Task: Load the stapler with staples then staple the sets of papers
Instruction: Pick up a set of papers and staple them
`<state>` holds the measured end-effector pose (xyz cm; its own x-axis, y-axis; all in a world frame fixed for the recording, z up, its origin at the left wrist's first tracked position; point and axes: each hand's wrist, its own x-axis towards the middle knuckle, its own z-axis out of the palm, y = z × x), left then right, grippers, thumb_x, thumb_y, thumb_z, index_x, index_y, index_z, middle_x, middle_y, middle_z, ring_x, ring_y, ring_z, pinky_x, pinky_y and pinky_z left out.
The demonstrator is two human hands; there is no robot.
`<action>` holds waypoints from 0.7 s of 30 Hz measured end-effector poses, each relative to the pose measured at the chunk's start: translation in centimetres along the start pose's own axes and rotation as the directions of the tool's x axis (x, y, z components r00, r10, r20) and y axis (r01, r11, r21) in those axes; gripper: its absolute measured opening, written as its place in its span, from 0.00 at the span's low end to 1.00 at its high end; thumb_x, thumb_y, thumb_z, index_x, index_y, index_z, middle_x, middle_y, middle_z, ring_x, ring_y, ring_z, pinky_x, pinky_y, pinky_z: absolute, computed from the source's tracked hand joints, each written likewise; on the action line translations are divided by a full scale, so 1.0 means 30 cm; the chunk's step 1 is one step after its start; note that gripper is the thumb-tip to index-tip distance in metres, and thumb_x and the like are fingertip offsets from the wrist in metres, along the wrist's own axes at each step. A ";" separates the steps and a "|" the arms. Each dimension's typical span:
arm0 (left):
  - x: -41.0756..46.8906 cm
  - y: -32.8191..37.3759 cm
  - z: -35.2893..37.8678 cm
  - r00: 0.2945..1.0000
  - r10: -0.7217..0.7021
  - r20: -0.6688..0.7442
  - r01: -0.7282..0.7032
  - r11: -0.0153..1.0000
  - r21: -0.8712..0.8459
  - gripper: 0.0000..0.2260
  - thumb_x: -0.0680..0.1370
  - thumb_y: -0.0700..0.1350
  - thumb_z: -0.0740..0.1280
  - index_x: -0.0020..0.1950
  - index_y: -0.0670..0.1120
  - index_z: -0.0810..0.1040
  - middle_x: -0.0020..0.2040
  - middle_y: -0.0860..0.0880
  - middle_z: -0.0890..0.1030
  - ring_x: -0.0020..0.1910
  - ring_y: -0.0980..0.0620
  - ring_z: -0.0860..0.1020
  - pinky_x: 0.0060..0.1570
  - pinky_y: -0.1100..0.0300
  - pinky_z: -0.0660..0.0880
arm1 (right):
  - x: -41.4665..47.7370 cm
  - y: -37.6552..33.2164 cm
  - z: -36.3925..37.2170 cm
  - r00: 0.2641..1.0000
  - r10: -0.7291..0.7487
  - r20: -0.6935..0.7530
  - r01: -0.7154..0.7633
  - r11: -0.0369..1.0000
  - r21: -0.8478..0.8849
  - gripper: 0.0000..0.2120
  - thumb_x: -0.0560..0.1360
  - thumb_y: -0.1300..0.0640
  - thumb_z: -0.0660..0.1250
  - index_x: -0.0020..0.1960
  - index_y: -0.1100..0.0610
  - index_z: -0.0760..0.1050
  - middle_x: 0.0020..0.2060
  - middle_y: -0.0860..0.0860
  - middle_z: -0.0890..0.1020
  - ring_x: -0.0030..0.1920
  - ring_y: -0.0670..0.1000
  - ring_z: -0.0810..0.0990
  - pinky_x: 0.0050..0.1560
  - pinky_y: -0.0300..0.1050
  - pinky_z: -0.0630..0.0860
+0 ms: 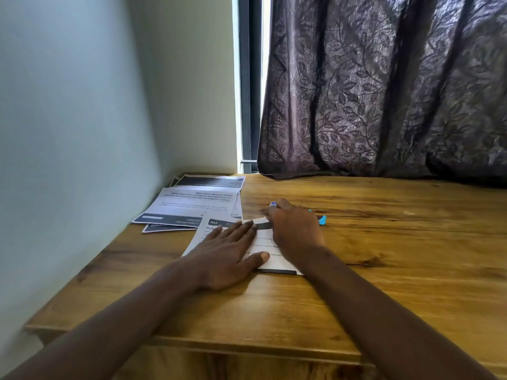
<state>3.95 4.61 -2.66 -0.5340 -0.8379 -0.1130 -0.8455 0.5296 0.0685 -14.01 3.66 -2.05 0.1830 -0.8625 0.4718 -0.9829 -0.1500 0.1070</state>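
Wood with a strong brown grain makes up the worktop [384, 256], and on it, towards its left side, lies a printed set of papers [264, 241] with a dark header band along its far edge. The left hand [227, 250] lies flat on this set, palm down, fingers straight and spread, the thumb stretched out to the right across the sheet. The right hand [293, 229] sits at the set's far right corner, back towards the camera, fingers curled down over a blue stapler [322, 219] that it grips. Most of the stapler is hidden under that hand; a blue end pokes out to the right of the set, and a small blue and white tip shows by the fingertips just beyond the set's far corner. The corner of the set bends upward where it meets the hand. To the far left of the set, touching its far left corner, a loose pile of printed sheets [192, 207] lies fanned out against the pale wall [82, 133]. Beyond the set, a dark leaf-patterned curtain [384, 91] hangs down to the worktop's far edge, beside a dark window frame [249, 78].
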 end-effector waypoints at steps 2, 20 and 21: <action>-0.027 -0.054 -0.007 0.998 -0.061 0.020 0.061 0.998 0.006 0.43 0.74 0.76 0.40 0.82 0.55 0.35 0.83 0.56 0.36 0.81 0.58 0.37 0.80 0.52 0.38 | 0.002 0.013 0.007 1.000 -0.005 -0.004 0.005 1.000 0.030 0.18 0.79 0.60 0.65 0.68 0.50 0.74 0.63 0.50 0.76 0.52 0.53 0.82 0.47 0.49 0.81; -0.101 -0.068 0.002 0.996 -0.032 -0.083 0.039 0.996 0.081 0.50 0.69 0.82 0.43 0.84 0.55 0.43 0.84 0.56 0.45 0.82 0.56 0.42 0.77 0.37 0.31 | 0.046 -0.142 -0.089 0.945 0.080 0.319 -0.029 0.987 -0.160 0.22 0.82 0.41 0.55 0.66 0.54 0.73 0.64 0.57 0.77 0.65 0.58 0.74 0.66 0.59 0.65; -0.100 -0.060 0.006 0.995 -0.031 -0.097 0.039 0.996 0.079 0.50 0.69 0.82 0.43 0.84 0.55 0.44 0.84 0.55 0.46 0.83 0.56 0.43 0.76 0.36 0.31 | 0.035 -0.152 -0.079 0.948 0.083 0.308 -0.045 0.991 -0.128 0.24 0.82 0.40 0.55 0.68 0.55 0.72 0.65 0.57 0.75 0.66 0.59 0.73 0.66 0.59 0.66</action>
<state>7.06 6.21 -2.61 -0.5054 -0.8627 -0.0186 -0.8626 0.5057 -0.0149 -9.27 4.58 0.04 0.0857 -0.9787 0.1866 -0.9793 -0.0483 0.1967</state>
